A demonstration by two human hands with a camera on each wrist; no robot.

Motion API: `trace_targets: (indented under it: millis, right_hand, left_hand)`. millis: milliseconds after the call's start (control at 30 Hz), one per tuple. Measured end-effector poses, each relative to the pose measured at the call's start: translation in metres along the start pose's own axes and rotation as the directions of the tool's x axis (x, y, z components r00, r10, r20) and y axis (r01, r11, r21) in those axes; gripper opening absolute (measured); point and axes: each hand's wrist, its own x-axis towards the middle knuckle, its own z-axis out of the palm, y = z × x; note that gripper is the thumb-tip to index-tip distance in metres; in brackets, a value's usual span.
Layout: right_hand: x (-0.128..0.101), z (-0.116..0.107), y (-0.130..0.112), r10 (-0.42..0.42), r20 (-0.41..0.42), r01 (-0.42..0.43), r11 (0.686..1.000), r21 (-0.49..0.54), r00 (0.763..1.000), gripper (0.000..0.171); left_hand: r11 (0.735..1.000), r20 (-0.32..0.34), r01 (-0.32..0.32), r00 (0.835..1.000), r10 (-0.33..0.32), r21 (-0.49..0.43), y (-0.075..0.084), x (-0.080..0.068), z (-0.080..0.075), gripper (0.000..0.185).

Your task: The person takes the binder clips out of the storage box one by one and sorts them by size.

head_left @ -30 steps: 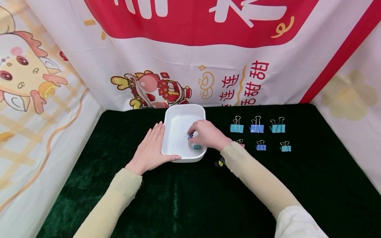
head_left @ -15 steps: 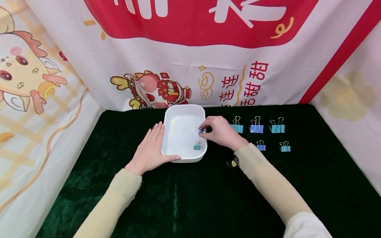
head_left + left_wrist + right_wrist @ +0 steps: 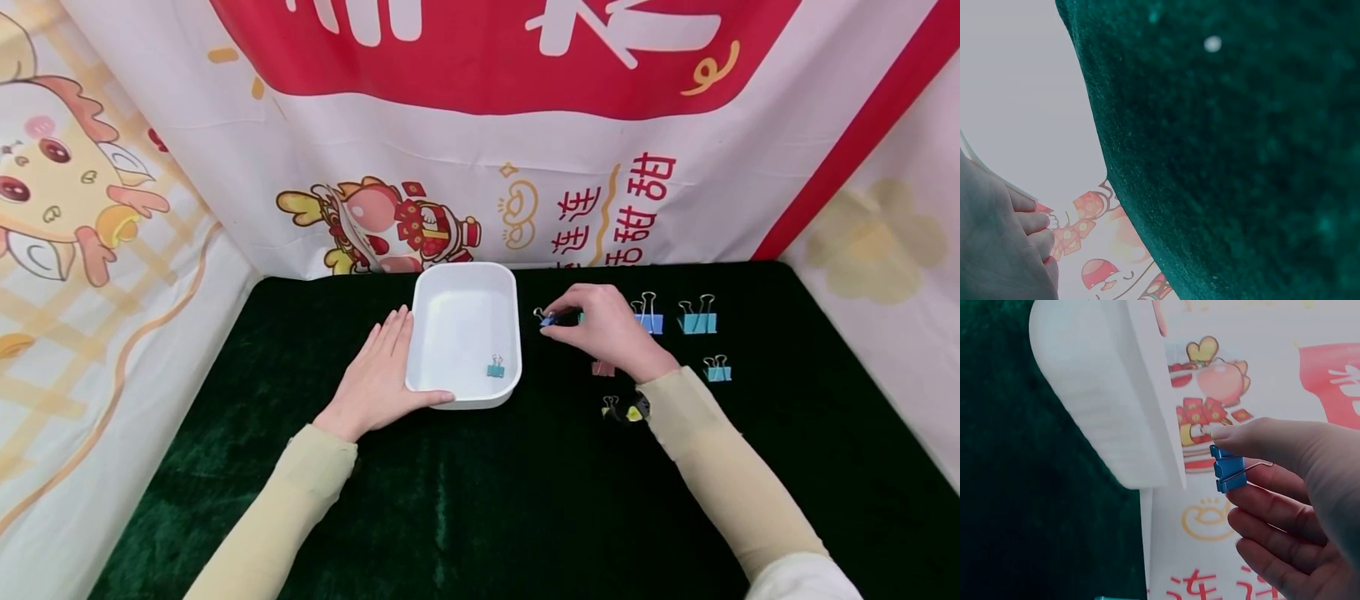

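My right hand [image 3: 606, 332] pinches a small blue binder clip [image 3: 549, 319] between thumb and fingertips, just right of the white tray [image 3: 450, 333]. In the right wrist view, the blue clip's body shows between thumb and index finger, a wire handle sticking out toward the palm. My left hand [image 3: 375, 375] lies along the tray's left side, fingers straight and thumb over the near left corner. One small teal binder clip [image 3: 496, 370] lies on the tray floor near its right side.
Right of the tray, other binder clips stand on the dark green cloth [image 3: 450, 500]: a large blue one [image 3: 654, 323], a large teal one [image 3: 701, 323], a small teal one [image 3: 720, 374] and a reddish one [image 3: 602, 368]. My right hand partly covers this group. A printed curtain [image 3: 487, 192] hangs behind.
The right hand has lifted the blue binder clip out over the tray's right rim and carried it rightward. The left hand and the tray have stayed in place.
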Motion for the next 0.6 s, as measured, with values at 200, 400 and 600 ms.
trace_targets:
  millis: [200,400,600]
  right_hand:
    - [-0.019,-0.012,0.015,0.028,-0.027,-0.028,1.000,-0.011,0.999,0.021]
    - [-0.036,-0.023,0.031,0.043,-0.050,-0.045,0.998,-0.051,0.998,0.020]
    - [-0.054,-0.031,0.044,0.066,-0.045,-0.068,0.996,-0.054,0.997,0.021]
  left_hand:
    - [1.000,-0.005,-0.008,1.000,0.008,-0.005,0.000,0.000,0.000,0.133]
    - [1.000,-0.003,-0.013,1.000,0.013,-0.001,-0.001,0.001,0.001,0.134]
    - [1.000,-0.007,-0.012,1.000,0.012,-0.001,-0.002,0.001,0.002,0.134]
